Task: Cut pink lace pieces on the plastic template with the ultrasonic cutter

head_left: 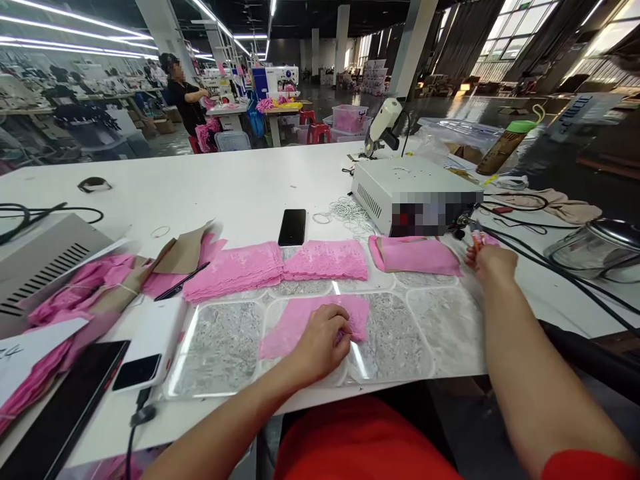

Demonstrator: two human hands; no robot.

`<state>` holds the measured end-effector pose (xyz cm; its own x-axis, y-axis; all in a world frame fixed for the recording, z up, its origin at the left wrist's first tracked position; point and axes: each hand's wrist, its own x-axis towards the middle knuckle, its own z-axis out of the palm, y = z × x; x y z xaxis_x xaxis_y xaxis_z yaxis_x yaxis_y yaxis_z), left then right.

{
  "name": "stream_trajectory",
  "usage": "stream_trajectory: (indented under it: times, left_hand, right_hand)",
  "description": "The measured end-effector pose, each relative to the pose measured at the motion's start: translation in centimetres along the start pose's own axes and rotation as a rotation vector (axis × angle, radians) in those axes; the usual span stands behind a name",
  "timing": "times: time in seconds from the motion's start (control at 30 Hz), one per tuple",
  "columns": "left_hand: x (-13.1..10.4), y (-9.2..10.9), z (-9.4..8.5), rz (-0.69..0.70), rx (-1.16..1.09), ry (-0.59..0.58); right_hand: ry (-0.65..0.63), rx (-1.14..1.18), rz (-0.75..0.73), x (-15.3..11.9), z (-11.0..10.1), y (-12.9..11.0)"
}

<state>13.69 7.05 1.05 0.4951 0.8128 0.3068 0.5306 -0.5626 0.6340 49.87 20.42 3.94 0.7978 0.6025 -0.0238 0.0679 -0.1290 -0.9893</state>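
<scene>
My left hand (323, 339) rests on a single pink fabric piece (287, 327) lying on the grey marble-patterned mat (225, 347). Its fingers are curled together at the right end of that piece, pinching the fabric there. Out to the right, my right hand (494, 261) is closed around a small orange-and-metal tool (477, 241), held beside the front corner of a grey metal box (415, 187); its exact kind is unclear. Behind the single piece lie two pink lace stacks, a left one (235, 270) and a right one (325, 260). A folded pink bundle (420, 256) lies nearest my right hand.
A phone (292, 227) lies behind the stacks, near tangled white elastic loops (347, 215). Black cables (565, 267) and a glass jar (583, 250) are at right. At left are a white power bank (155, 347), pink bundles (85, 287) and another grey box (50, 260).
</scene>
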Motion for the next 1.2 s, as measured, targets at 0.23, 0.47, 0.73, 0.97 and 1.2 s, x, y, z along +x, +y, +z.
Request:
stream_trajectory:
  times: [0.23,0.47,0.73,0.97,1.2]
  left_hand:
    - [0.1,0.4,-0.3,-0.041,-0.031,-0.011]
    - [0.1,0.3,-0.1,-0.049,-0.052,0.021]
    - [0.1,0.1,0.0,-0.037,-0.093,0.066]
    - [0.1,-0.2,0.3,-0.067,-0.112,0.079]
    - [0.1,-0.4,0.4,-0.075,-0.114,0.072]
  right_hand:
    - [-0.336,0.248,0.024,-6.4,-2.4,-1.3]
    - [-1.170,-0.175,-0.397,-18.0,-2.8,-1.0]
    - [-1.041,-0.476,-1.062,-22.1,-4.0,0.8]
    - [-0.872,-0.536,-1.270,-23.3,-4.3,2.2]
    - [-0.807,-0.606,-1.312,-23.5,-4.0,2.5]
